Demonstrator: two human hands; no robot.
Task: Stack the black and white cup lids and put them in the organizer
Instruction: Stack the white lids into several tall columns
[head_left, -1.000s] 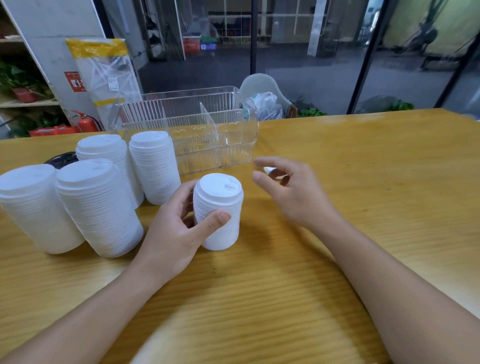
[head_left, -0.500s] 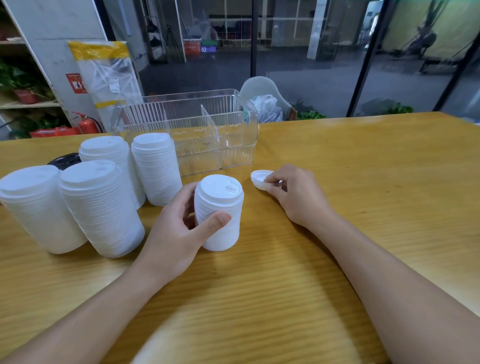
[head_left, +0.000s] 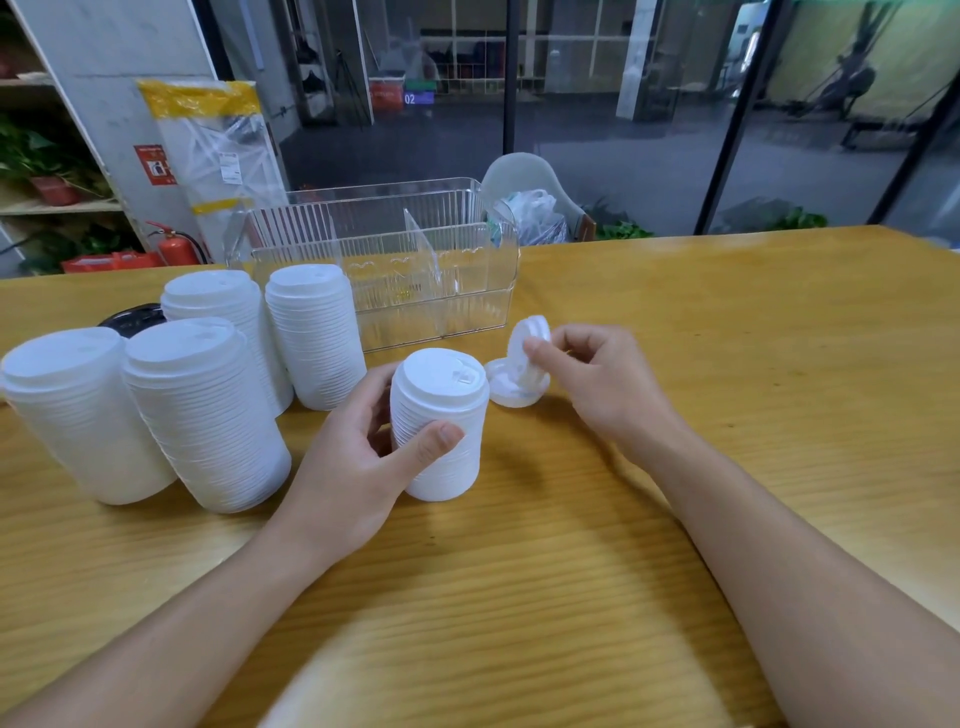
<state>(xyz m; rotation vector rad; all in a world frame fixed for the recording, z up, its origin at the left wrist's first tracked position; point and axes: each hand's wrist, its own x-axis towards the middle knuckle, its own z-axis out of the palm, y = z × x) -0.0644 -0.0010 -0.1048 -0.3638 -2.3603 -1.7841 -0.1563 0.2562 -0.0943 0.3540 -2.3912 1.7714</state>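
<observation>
White plastic fills the near middle of the scene: the left hand is wrapped round a short stack of white lids that stands upright on the wooden table, thumb across its near side and fingers curled behind it. Just right of that stack, the right hand pinches a single white lid between thumb and fingertips, holding it tilted on edge above the table. Below that lid, another loose white lid lies flat on the wood, close to the short stack; whether the two touch cannot be told. To the left stand four taller stacks of white lids: one at the far left, one beside it nearer the middle, and two farther back, a broad one and a narrower one. A black lid peeks out low behind the left-hand stacks. Beyond the hands, the clear plastic organizer sits on the far part of the table, its ribbed walls split by a slanted divider, with no lids visible in its compartments. Behind the table's far edge are a pale chair back with a plastic bag, a red fire extinguisher at the far left, and a clear bag with yellow bands leaning against a pillar.
</observation>
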